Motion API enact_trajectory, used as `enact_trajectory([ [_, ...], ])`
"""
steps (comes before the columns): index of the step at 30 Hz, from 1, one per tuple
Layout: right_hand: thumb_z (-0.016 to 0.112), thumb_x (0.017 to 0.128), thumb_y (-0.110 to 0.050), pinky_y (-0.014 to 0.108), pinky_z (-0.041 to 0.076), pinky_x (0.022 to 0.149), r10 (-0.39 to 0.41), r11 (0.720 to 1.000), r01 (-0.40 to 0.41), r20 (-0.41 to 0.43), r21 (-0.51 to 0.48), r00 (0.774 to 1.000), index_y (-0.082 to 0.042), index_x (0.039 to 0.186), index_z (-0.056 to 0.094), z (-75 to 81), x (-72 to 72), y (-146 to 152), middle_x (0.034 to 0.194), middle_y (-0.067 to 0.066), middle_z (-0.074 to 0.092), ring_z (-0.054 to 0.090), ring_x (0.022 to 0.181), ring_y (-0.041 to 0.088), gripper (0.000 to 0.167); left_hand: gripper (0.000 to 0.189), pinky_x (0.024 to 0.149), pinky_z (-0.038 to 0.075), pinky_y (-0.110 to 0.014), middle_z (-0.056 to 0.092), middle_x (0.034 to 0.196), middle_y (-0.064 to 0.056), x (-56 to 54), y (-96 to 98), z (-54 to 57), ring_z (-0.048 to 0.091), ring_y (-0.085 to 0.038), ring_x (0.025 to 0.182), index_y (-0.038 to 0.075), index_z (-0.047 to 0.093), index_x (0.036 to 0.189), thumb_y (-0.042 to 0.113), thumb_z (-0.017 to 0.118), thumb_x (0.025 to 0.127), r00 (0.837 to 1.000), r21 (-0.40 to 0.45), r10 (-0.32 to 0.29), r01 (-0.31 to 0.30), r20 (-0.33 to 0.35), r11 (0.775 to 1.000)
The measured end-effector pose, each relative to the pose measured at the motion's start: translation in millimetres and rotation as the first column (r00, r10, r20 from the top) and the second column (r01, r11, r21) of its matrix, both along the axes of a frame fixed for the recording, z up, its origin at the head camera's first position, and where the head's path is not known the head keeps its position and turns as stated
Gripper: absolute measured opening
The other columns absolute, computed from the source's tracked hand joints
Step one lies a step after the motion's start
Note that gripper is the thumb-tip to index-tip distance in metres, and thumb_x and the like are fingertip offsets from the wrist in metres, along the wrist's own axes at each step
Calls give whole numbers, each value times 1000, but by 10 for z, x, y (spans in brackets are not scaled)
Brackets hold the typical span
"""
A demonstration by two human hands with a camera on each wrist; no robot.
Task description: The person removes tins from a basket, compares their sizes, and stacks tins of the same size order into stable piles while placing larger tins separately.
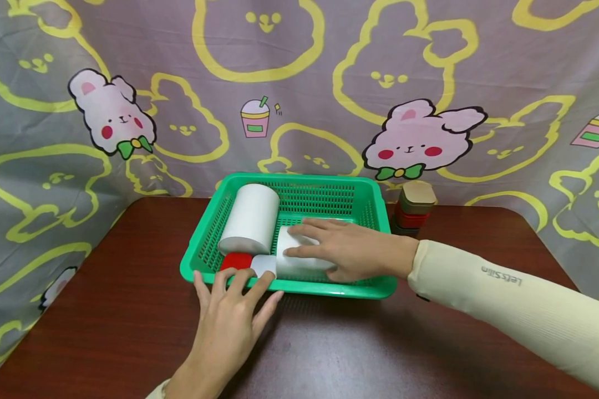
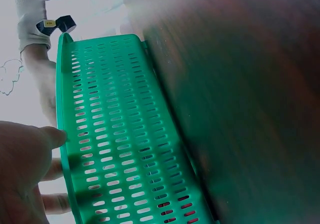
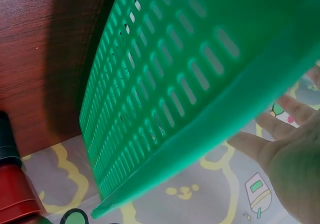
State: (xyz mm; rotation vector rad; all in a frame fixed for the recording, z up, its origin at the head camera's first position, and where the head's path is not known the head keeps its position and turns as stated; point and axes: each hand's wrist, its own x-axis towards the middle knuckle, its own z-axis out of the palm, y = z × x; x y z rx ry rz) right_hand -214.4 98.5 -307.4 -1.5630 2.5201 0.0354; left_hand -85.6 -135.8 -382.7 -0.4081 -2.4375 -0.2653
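Note:
A green perforated basket (image 1: 279, 286) stands on the table with two white rolls inside. The bigger white roll (image 1: 252, 219) lies at the basket's left side. My right hand (image 1: 346, 246) reaches over the right rim and rests on the second white roll (image 1: 294, 260), fingers spread, covering part of it. At the front rim my left hand (image 1: 234, 302) has its fingers spread over the edge; in the left wrist view its thumb (image 2: 55, 136) touches the rim. Just inside the front wall, by the left fingertips, lie a red item (image 1: 236, 260) and a white item (image 1: 263, 265), both partly hidden.
A small stack of beige, red and dark square-cornered pieces (image 1: 413, 208) stands right of the basket, near the back edge. Behind the brown table (image 1: 130, 288) hangs a patterned curtain (image 1: 304, 100) with cartoon animals.

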Motion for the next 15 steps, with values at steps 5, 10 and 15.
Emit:
enact_trajectory([
  [5, 80, 94, -28, 57, 40, 121, 30, 999, -29, -29, 16, 999, -37, 164, 32, -35, -14, -30, 176, 4, 20, 24, 161, 39, 85, 67, 92, 27, -96, 72, 102, -10, -1, 6, 2, 61, -41, 102, 19, 79, 114, 60, 27, 111, 1000, 4, 3, -2, -6, 1000],
  [10, 82, 92, -28, 60, 44, 116, 75, 995, -67, -110, 80, 991, -39, 166, 26, -77, -25, -79, 177, 3, 14, 23, 161, 41, 93, 66, 92, 26, -96, 72, 102, -9, -5, 5, 7, 61, -41, 102, 20, 78, 113, 61, 27, 111, 1000, 2, 3, -3, -4, 1000],
  [15, 82, 92, -30, 63, 46, 113, 135, 984, -110, -186, 140, 973, -38, 167, 22, -119, -27, -135, 178, 3, 10, 20, 161, 42, 96, 67, 92, 27, -96, 72, 102, -9, -8, 0, 10, 61, -41, 102, 20, 78, 114, 61, 26, 111, 1000, -4, 6, -6, 4, 1000],
])
